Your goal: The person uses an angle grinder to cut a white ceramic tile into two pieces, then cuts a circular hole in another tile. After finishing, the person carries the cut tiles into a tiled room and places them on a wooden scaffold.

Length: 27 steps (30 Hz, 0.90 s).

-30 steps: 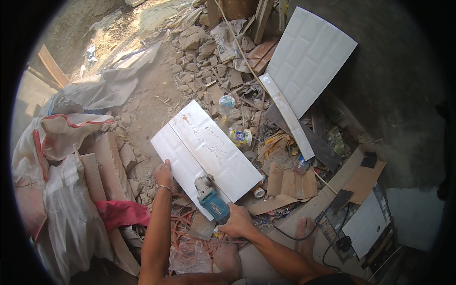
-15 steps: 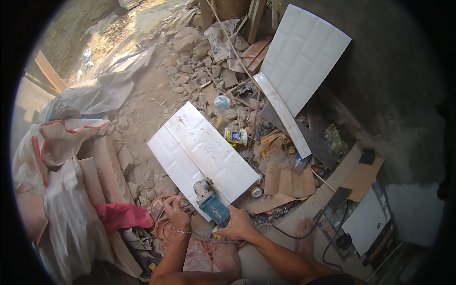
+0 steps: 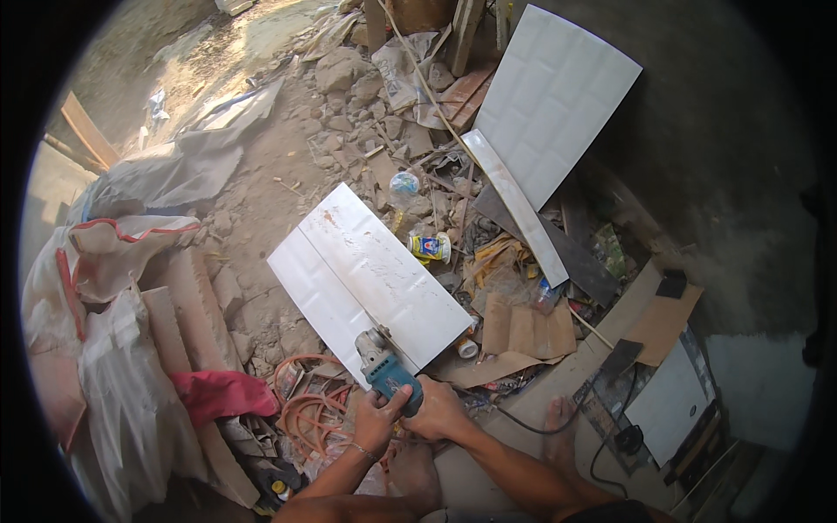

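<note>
A teal angle grinder [image 3: 394, 380] with a grey metal head is held low in front of me. Its rear body is wrapped by my right hand [image 3: 436, 411]. From the left side, my left hand [image 3: 377, 422] closes on the same body, thumb on top; a thin bracelet circles that wrist. Under the grinder's head lies a white tile [image 3: 384, 253] with a brick-like relief and dusty smears. A straight line runs lengthwise along the tile, and the grinder's disc sits at its near end. Whether the disc touches the tile I cannot tell.
Another white tile [image 3: 558, 100] leans at the back right beside a narrow white strip [image 3: 519, 209]. Broken rubble [image 3: 344, 74] covers the ground beyond. Orange hose [image 3: 301, 418] coils near my left arm. Pale sacks [image 3: 139, 375] stand left. A black cord [image 3: 540, 431] trails right, by my bare foot.
My left hand has moved right, from beside the tile's near edge onto the grinder's body. The right hand keeps its hold, and the grinder stays at the line's near end.
</note>
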Tool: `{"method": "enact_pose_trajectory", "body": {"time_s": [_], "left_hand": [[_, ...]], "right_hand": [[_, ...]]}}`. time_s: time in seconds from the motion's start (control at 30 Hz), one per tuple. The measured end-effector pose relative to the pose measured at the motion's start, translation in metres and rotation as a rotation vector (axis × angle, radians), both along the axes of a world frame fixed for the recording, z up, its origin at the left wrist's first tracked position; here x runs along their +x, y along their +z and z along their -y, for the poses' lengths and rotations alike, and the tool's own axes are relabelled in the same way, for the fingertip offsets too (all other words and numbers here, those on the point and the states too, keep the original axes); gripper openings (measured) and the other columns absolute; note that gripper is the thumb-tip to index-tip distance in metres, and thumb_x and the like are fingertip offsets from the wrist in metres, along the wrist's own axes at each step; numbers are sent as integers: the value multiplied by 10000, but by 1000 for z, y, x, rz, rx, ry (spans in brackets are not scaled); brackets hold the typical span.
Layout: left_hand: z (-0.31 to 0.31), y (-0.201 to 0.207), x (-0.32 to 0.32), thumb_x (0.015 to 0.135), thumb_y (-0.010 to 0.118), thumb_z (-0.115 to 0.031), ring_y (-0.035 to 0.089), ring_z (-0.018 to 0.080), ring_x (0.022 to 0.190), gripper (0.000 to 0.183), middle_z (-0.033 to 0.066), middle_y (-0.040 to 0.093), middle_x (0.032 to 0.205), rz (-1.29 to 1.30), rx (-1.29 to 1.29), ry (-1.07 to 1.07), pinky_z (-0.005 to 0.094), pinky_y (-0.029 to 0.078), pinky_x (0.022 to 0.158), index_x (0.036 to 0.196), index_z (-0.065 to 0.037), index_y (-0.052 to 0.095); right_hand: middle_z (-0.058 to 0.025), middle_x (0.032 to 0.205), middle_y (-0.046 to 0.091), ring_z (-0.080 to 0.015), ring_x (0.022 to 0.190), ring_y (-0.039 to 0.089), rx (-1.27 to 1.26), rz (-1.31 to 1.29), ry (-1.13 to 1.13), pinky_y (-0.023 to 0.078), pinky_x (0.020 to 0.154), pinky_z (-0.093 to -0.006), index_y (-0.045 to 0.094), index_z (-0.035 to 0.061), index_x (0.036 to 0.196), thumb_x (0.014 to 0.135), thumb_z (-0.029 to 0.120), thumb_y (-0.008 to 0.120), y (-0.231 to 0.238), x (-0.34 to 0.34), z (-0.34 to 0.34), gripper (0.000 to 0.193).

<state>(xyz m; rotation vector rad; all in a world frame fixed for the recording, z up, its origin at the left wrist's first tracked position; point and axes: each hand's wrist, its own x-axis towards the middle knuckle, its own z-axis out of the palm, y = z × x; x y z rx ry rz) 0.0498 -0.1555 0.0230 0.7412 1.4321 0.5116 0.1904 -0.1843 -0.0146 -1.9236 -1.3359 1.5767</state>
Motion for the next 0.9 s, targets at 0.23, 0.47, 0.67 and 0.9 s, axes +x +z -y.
{"method": "enact_pose_trajectory", "body": {"time_s": [0.23, 0.47, 0.67, 0.9], "left_hand": [[0, -2, 4, 955, 763, -244, 438, 38, 546, 255, -40, 579, 702, -23, 3, 9, 227, 317, 493, 857, -34, 656], [2, -2, 1, 938, 787, -260, 447, 41, 570, 272, -38, 577, 734, -50, -58, -5, 230, 333, 508, 892, -38, 638], [4, -3, 1, 935, 792, -275, 480, 45, 613, 286, -24, 609, 779, -36, -94, -30, 228, 364, 538, 944, -31, 645], [9, -11, -2, 948, 773, -263, 507, 49, 633, 266, -14, 656, 832, -73, -89, -71, 227, 388, 559, 994, -21, 673]], "right_hand": [[-258, 1055, 721, -422, 1049, 698, -34, 4, 1, 550, 929, -484, 601, -12, 1117, 666, 343, 871, 3, 1, -1, 635], [-254, 1009, 725, -428, 1024, 701, -17, 4, 3, 552, 914, -484, 601, -17, 1090, 651, 325, 876, 4, 4, 2, 621], [-288, 1051, 709, -464, 1031, 686, 7, -4, 1, 558, 896, -494, 607, -26, 1086, 642, 362, 884, 3, 7, 7, 652], [-294, 1087, 690, -464, 1073, 663, 33, 17, 7, 543, 920, -499, 603, -38, 1094, 631, 370, 899, 1, 7, 14, 684]]}}
